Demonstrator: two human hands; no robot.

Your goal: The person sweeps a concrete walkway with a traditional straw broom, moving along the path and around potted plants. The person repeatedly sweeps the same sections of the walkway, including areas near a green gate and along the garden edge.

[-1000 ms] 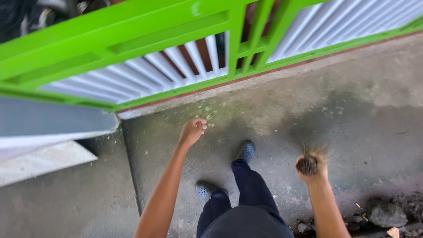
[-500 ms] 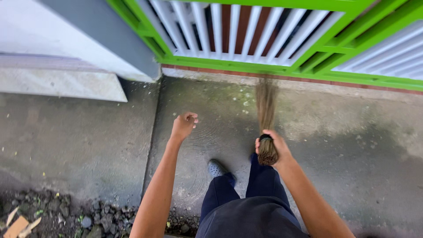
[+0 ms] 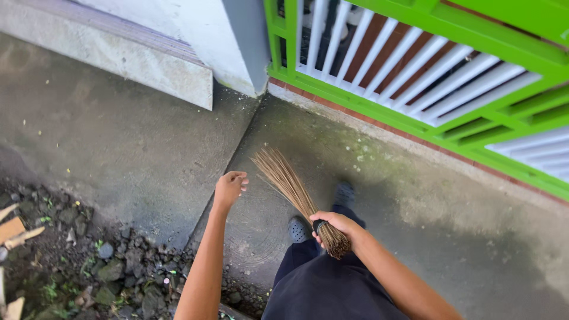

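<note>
My right hand (image 3: 336, 226) grips the bound end of a stick broom (image 3: 288, 182). Its thin brown bristles fan out up and to the left, low over the concrete floor (image 3: 148, 148). My left hand (image 3: 230, 186) hangs free beside the bristles with its fingers loosely curled and nothing in it. Below the hands I see my dark trousers (image 3: 323, 284) and two dark shoes (image 3: 299, 228) standing on the concrete.
A green gate with white slats (image 3: 415, 77) runs along the top right. A grey wall corner (image 3: 243, 41) and a concrete step (image 3: 118, 62) stand at the top left. Stones, soil and wood scraps (image 3: 77, 261) lie at the bottom left.
The view has swung left along the gate. The broom has swept from pointing straight ahead to pointing up-left, and my left hand has curled more.
</note>
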